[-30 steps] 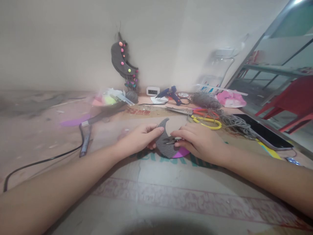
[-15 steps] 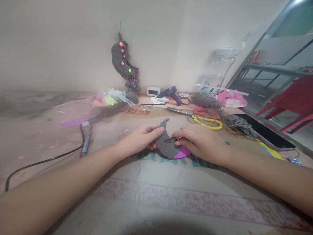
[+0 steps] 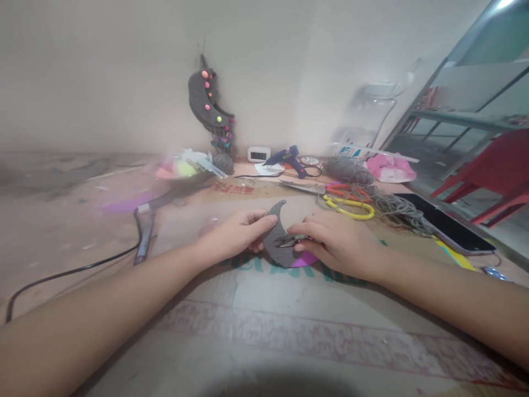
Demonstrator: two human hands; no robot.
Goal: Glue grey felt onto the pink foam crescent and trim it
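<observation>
A crescent moon cutout (image 3: 278, 242) lies in the middle of the cardboard, most of it wrapped in grey yarn, with bare purple showing at its lower right. My left hand (image 3: 254, 226) pinches its upper left part, thumb on top. In my right hand (image 3: 326, 237) is a small pair of dark metal thread snips (image 3: 291, 241), their slightly parted blades over the wrapped surface; the fingers hide the handles. Grey yarn (image 3: 403, 212) lies in a loose tangle beyond the right hand. Close by are large scissors (image 3: 349, 207) with yellow and orange handles.
Along the wall stand a blue glue gun (image 3: 289, 160), a small digital clock (image 3: 259, 154) and a clear jug (image 3: 367, 116). A finished-looking yarn moon (image 3: 202, 99) with pompoms hangs there. A phone (image 3: 450, 223) lies right; a cutter-like grey tool (image 3: 144, 237) and black cable (image 3: 74, 270) lie left.
My right hand has shifted slightly left over the crescent, and the snips show more fully with their blades parted. My left hand keeps its hold.
</observation>
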